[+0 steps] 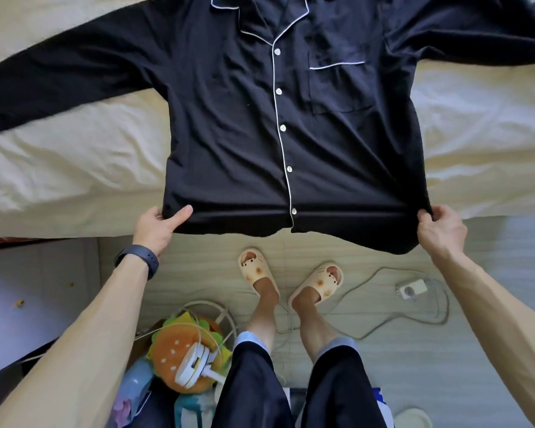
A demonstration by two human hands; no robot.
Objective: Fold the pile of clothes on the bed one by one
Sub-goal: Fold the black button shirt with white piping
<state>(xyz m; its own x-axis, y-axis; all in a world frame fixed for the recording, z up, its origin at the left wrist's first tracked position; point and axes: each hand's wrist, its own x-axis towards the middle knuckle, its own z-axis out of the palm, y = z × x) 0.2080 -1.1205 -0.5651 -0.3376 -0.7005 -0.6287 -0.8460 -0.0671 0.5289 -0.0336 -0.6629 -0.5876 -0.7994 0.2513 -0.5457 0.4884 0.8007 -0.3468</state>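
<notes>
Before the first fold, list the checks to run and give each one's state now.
1. Left hand grips a hem corner of the shirt: ok.
2. Right hand grips the other hem corner: ok.
3. Shirt front up and buttoned: ok.
4. Hem lying on the bed: not ok, it hangs past the edge over the floor.
5. Both sleeves spread flat: cannot tell, the right sleeve runs out of view.
</notes>
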